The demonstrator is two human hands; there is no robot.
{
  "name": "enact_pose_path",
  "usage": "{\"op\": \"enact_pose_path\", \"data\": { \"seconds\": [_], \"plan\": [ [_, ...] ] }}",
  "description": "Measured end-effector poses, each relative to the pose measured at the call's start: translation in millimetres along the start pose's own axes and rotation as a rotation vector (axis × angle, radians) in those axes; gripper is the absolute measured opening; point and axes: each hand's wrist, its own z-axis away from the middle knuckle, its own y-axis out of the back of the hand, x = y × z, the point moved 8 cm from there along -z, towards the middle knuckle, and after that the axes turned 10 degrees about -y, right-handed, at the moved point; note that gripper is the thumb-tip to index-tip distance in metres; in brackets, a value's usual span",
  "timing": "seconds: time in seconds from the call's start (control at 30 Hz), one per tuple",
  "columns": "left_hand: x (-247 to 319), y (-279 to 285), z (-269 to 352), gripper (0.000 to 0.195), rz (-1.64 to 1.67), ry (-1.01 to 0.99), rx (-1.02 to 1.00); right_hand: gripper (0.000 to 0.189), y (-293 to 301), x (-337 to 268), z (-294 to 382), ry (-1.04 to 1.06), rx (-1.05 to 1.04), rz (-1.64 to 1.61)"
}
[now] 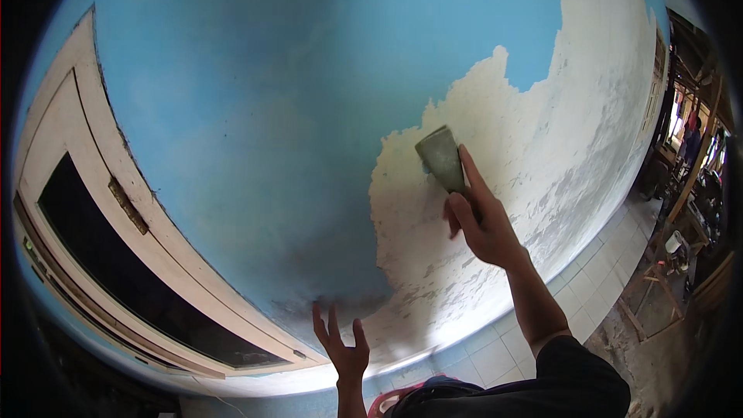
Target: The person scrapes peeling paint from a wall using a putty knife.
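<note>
In my right hand [484, 220] is a wide-bladed scraper [442, 157], its blade pointing up and to the left against the wall. Blue paint [302, 128] covers the wall's left and upper part; to the right a pale, scraped patch [493, 110] with a ragged edge is bare of blue. The scraper lies over this patch, near its upper left edge. My left hand [345, 342] is raised low in the picture with its fingers apart, holding nothing, near a dark smudge at the bottom of the blue area. Whether it touches the wall, I cannot tell.
A pale door frame [116, 122] with a dark glass panel [133, 278] and a rusty hinge [128, 205] stands at left. Light floor tiles [490, 360] run along the wall's foot. At far right are wooden pieces [662, 296] and clutter. Something red lies beside my body.
</note>
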Motion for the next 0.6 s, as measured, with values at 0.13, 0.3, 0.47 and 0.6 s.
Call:
{"op": "enact_pose_path", "data": {
  "seconds": [0.13,0.3,0.47,0.6],
  "plan": [
    [-11.2,-20.2,7.7,0.085,-0.151,-0.007,-0.214,0.063,-2.5,-7.3,-7.4,-0.082,-0.099,-0.127],
    [-38.6,-43.3,18.6,0.094,-0.408,-0.032,-0.409,0.057,3.8,-19.9,-13.5,-0.041,0.044,0.272],
    [-58.8,-56.8,26.8,0.095,-0.632,-0.074,-0.519,0.053,-15.4,-70.9,-13.5,0.231,0.181,0.716],
    [-59.7,-63.2,22.8,0.086,-0.640,-0.066,-0.498,0.052,-12.1,-76.4,-10.3,0.279,0.244,0.807]
  ]
}}
